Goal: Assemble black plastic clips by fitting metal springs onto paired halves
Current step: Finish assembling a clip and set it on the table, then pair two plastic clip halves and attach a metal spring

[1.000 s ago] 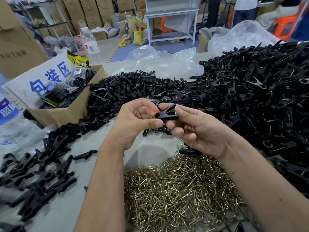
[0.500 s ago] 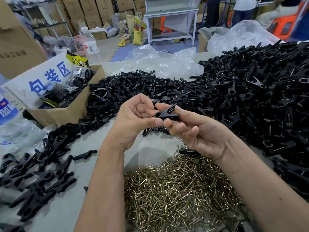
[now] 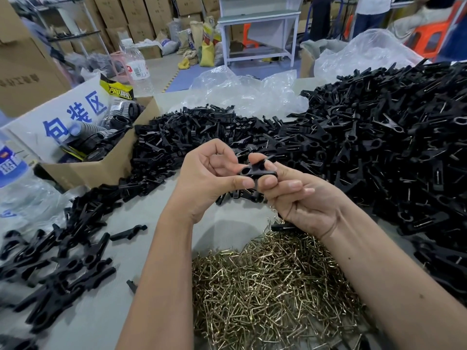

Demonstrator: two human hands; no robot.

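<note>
Since half a second ago: both hands raised slightly, clip halves point(image 3: 257, 171) turned flatter between them, round eyelet now facing camera.

Left hand point(image 3: 209, 178): palm toward camera, wrist bent inward, thumb tip pressed against near edge of the halves, index curled over from above, remaining fingers curled behind. Pinching the halves.

Right hand point(image 3: 302, 198): palm up, thumb on top of the halves, index and middle fingertips beneath, ring and little fingers curled loosely into palm. Pinching the same pair from the opposite end. Spring on the pair: cannot tell.

Held pair above grey table point(image 3: 141, 218), between the piles, just beyond the heap of brass-coloured metal springs point(image 3: 273, 286) lying near the body.

Loose black clip pieces: large pile point(image 3: 394, 137) on right, middle pile point(image 3: 192, 132) behind the hands, smaller scatter point(image 3: 55, 258) on left.

Containers: open cardboard box point(image 3: 111, 165) at left rear, holding black ribbed parts and a yellow-black packet, contents otherwise unclear. White sign with blue characters point(image 3: 73, 117) leaning on box. Crumpled clear plastic bag point(image 3: 242, 92) behind middle pile. Clear plastic bottle point(image 3: 136, 69) standing behind box.
</note>
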